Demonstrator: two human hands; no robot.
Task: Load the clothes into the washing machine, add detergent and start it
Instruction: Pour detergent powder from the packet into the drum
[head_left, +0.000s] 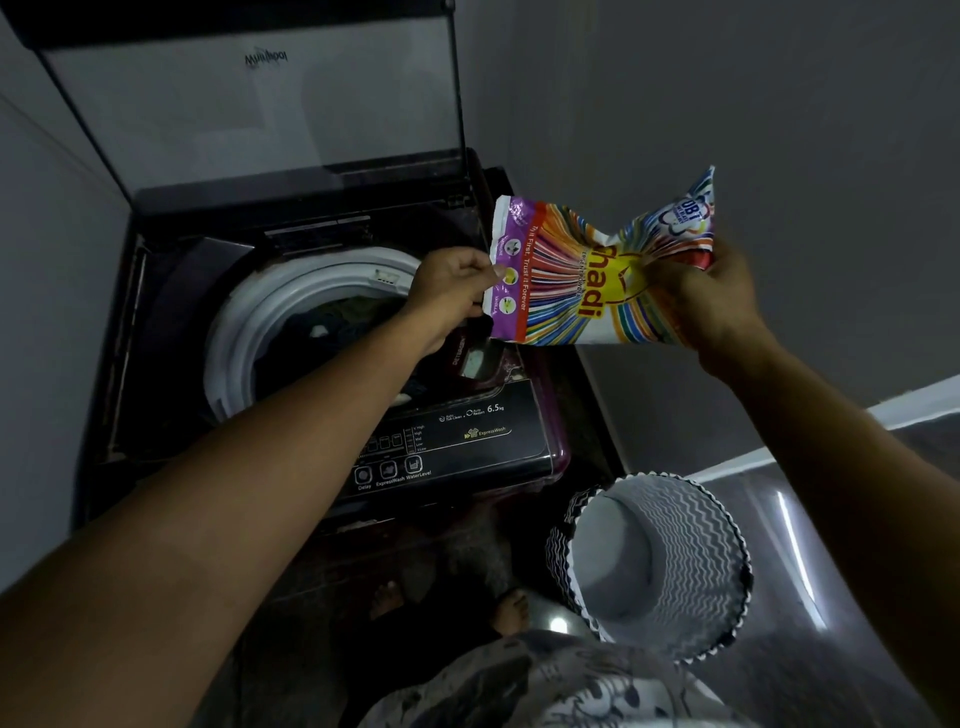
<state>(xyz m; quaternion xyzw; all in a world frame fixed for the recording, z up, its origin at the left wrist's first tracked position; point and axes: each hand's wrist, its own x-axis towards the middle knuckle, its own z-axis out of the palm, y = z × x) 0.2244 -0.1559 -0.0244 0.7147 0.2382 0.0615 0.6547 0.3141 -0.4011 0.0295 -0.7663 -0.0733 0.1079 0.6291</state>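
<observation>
A colourful detergent powder packet hangs in the air over the right front corner of the top-load washing machine. My left hand pinches the packet's purple end, and my right hand grips its other end. The purple end tilts down toward the detergent drawer, which holds some white powder. The machine's lid stands raised. Dark clothes lie inside the white-rimmed drum.
The control panel with buttons runs along the machine's front. A zigzag-patterned laundry basket stands on the floor at the right, nothing visible inside. Walls close in on the left and behind. Bare feet show below.
</observation>
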